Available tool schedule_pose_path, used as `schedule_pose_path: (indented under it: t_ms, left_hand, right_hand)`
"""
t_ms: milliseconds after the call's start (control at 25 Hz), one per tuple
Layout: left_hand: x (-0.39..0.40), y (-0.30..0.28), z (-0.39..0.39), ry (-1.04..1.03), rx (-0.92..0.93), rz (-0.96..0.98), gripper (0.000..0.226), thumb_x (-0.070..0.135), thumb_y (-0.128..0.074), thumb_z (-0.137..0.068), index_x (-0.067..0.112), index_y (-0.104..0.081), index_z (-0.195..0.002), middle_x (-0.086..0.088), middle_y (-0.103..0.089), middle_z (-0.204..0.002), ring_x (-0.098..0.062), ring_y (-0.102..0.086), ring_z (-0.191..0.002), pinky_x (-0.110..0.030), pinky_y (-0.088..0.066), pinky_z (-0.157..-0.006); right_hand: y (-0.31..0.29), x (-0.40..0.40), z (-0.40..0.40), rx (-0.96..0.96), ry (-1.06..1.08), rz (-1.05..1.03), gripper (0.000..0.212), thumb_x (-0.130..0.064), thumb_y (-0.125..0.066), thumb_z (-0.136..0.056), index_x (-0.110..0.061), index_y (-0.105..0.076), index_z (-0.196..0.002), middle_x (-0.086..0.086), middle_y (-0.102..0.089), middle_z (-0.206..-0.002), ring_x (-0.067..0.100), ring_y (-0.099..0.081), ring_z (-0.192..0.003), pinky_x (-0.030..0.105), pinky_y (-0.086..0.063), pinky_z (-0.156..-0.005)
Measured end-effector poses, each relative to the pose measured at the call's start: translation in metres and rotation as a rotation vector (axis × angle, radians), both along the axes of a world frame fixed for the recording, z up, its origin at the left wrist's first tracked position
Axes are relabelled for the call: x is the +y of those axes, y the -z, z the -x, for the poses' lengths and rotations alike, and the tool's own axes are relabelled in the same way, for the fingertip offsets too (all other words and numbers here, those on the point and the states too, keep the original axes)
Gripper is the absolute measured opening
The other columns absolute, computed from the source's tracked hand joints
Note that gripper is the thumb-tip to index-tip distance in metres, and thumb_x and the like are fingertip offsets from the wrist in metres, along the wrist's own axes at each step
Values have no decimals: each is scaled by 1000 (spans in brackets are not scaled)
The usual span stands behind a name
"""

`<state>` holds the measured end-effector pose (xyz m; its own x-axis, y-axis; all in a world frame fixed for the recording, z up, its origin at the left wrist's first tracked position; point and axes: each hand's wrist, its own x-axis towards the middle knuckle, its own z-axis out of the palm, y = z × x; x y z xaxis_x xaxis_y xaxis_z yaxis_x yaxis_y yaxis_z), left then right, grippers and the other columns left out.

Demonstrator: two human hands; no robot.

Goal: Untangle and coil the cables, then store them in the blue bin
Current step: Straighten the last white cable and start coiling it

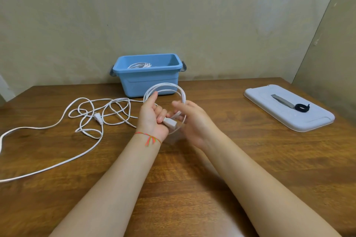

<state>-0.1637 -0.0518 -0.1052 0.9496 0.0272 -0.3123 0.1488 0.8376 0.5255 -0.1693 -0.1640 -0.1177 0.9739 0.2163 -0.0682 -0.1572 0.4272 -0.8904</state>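
White extension cord (107,119) sprawls in tangles across the wooden table (240,159) at nine o'clock, its coiled part gripped by the left hand (152,117) at centre. Right hand (192,119) touches the loops, fingers relaxed. Blue bin (148,81) at twelve o'clock, against a beige wall (173,15), holds a coiled white cable (139,65). Its lid (289,107) lies at two o'clock.

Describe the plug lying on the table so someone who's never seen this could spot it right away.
Start at the blue bin against the wall, then look down and left to the loose white cable sprawled over the wooden table. The plug lies inside that tangle, a small white two-pronged block, thicker than the thin cord looping around it.
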Motion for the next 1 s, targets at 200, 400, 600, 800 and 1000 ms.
schedule_pose_path:
  t_ms: [200, 400, 600, 800, 1000]
  left_hand:
    - [3, 2, -2, -57, 46, 92, 64, 30, -56, -100, 19, -31, -42, 5, -21, -43, -11, -22, -36, -36, -55, -69]
    - [-3, 4, -8, -1, 84, 54, 54, 43, -49, -102, 20, -31, -57, 3, -30, -53, -19, -53, -65, -40, -49, -79]
    - [-5, 16, -13, 52, 90, -107, 42, 47, -44, -102, 16, -55, -75, -13, -50, -109, -27, -59, -113, -46, -51, -97]
    - [-9, 8, -5, 89, 32, -48, 50, 38, -39, -106, 10, -54, -68, -17, -60, -100, -27, -63, -85, -43, -52, -96]
    - [-20, 7, 3, 218, 8, -136, 27, 16, -48, -104, 3, -57, -82, -19, -60, -105, -32, -64, -94, -47, -46, -107]
  right_hand:
    - [2, 2, 4, 11, -87, 247, 36, -7, -75, -82, -12, -53, -110, 10, -65, -98, 26, -67, -86, 48, -58, -78]
    - [2, -2, 0, -12, 16, 237, 30, -4, -71, -84, -9, -58, -110, 15, -70, -102, 31, -71, -92, 37, -57, -73]
    - [-4, -13, -3, -57, -18, 125, 12, 8, -61, -87, -4, -60, -89, 9, -70, -78, 20, -68, -77, 25, -54, -64]
    - [-11, -18, -4, -130, 3, 29, 20, 4, -64, -88, 2, -67, -107, 12, -68, -93, 18, -68, -82, 22, -55, -73]
    - [-4, -25, -14, -200, 77, 44, 16, -19, -58, -98, -8, -68, -102, 11, -62, -91, 30, -60, -93, 32, -51, -78]
